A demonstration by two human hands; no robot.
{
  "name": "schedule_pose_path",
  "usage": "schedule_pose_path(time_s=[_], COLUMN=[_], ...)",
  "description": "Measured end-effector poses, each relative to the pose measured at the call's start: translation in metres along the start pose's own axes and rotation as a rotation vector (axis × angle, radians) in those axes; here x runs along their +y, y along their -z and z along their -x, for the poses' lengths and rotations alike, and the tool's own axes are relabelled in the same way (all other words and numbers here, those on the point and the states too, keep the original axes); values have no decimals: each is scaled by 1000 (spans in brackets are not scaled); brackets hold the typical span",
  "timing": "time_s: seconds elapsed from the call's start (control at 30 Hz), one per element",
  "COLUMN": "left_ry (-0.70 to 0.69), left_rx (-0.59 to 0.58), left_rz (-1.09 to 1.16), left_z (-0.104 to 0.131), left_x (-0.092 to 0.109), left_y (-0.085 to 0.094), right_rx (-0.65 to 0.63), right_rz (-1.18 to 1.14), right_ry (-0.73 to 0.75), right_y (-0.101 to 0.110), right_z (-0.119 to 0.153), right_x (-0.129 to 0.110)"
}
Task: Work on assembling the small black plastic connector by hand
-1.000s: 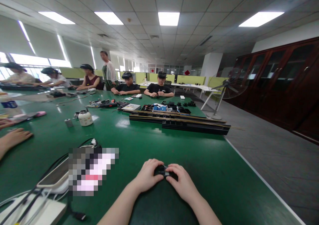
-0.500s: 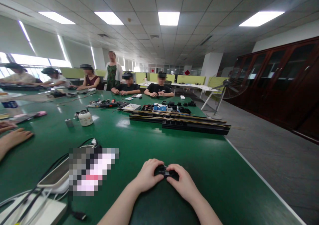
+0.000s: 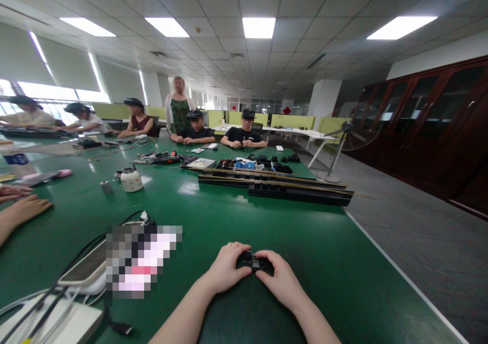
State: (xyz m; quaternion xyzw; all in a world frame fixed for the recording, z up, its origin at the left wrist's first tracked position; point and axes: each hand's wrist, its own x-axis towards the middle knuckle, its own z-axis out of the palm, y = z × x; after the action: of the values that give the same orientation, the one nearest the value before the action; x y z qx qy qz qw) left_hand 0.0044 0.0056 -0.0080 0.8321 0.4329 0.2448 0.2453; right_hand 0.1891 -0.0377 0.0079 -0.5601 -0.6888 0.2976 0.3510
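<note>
A small black device with a lighter, silvery patch at its middle lies low over the green table. My left hand grips its left end, thumb at the near side and fingers curled over the far side. The right end is held the same way by my right hand. Both hands cover much of the device, so its exact kind cannot be made out.
To the left lie a white-edged device, cables and a white box. Beyond stand a white jar and a grey cylinder. Long black rails with thin rods lie ahead. A co-worker's hand rests at far left.
Both my hands and the black device stay almost still. In the background, the standing person has shifted slightly to the right.
</note>
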Motion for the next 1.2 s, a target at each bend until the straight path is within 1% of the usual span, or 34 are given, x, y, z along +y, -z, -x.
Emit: schedule_pose_path(time_s=[0.27,0.5,0.7,0.87,1.2], left_ry=[-3,-11,-17,2,25], left_rx=[12,1,12,24,17], left_rz=[12,2,4,8,8], left_z=[0,0,0,2,2], left_x=[-1,0,1,4,5], left_y=[-1,0,0,2,3], right_rx=[-13,-33,7,43,36], right_rz=[3,-20,17,32,33], right_ry=[-23,0,-9,-13,-31], right_y=[2,2,-1,-2,-2], right_z=[1,1,0,0,-1], right_x=[-1,1,4,7,7])
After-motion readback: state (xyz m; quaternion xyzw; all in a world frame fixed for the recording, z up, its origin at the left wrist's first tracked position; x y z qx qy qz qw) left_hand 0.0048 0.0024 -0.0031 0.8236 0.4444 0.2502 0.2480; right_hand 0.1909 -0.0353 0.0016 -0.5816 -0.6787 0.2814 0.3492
